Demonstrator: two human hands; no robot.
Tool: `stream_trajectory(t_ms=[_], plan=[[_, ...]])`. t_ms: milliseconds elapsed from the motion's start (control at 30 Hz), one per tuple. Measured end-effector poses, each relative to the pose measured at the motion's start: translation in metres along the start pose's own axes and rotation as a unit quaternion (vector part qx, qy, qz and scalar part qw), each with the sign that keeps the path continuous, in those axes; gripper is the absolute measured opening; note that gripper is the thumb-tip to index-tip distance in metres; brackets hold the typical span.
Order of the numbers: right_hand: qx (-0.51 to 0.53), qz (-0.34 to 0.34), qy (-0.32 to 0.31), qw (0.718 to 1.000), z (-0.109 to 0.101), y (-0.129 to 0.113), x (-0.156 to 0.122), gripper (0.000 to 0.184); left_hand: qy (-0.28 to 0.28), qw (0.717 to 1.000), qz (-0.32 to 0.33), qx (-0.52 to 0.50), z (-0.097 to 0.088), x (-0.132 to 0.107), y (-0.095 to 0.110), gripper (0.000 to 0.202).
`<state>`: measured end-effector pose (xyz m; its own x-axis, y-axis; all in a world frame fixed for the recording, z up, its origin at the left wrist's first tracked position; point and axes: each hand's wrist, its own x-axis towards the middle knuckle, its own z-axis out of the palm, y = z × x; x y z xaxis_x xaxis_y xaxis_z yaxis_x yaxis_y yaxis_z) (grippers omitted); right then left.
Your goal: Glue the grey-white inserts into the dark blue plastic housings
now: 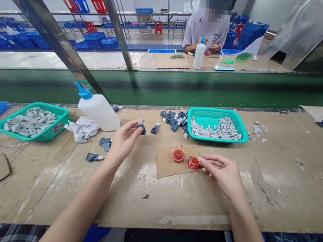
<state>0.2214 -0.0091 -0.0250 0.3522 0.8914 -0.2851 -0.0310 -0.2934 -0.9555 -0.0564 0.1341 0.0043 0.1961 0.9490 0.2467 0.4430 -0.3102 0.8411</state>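
Note:
My left hand pinches a dark blue plastic part with a light grey end, held above the table. At the right red cap, my right hand has a small light grey piece between thumb and fingers, close to the cap's rim. A second red cap stands beside it, and both sit on a cardboard piece. Loose dark blue parts are heaped behind. More of them, such as one dark part, lie left of my left wrist.
A green basket of small grey pieces stands behind my right hand; another green basket is at left. Near it are crumpled tissue and a white bottle. Across the green conveyor belt, a person sits working.

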Motion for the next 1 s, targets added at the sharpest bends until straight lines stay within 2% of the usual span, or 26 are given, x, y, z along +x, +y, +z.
stream_trajectory(t_ms=[33,100,167,233,367,567,800,1000], plan=[[0.002,0.007,0.0,1.0,0.0,0.0,0.0,0.039,0.012,0.996,-0.041,-0.082,-0.002,-0.008,0.006,0.034],[0.007,0.007,0.001,1.0,0.001,0.002,0.001,0.037,0.039,0.964,-0.116,-0.235,-0.005,-0.023,0.016,0.03],[0.013,-0.001,-0.004,1.0,0.002,0.004,0.001,0.033,0.066,0.932,-0.157,-0.32,-0.005,-0.037,0.022,0.028],[0.018,-0.014,-0.012,1.0,0.004,0.006,0.002,0.03,0.094,0.91,-0.176,-0.364,-0.005,-0.049,0.024,0.028],[0.015,-0.031,-0.027,0.999,0.006,0.009,0.003,0.029,0.127,0.892,-0.194,-0.389,-0.001,-0.068,0.022,0.029],[0.032,-0.033,-0.033,0.998,0.006,0.008,0.003,0.028,0.119,0.879,-0.243,-0.393,0.012,-0.091,0.029,0.032],[0.035,-0.024,-0.038,0.998,0.007,0.012,0.004,0.029,0.101,0.876,-0.244,-0.404,0.032,-0.108,0.034,0.032],[0.066,-0.024,-0.034,0.997,0.003,0.007,0.001,0.035,0.103,0.888,-0.225,-0.387,0.055,-0.115,0.038,0.031]])
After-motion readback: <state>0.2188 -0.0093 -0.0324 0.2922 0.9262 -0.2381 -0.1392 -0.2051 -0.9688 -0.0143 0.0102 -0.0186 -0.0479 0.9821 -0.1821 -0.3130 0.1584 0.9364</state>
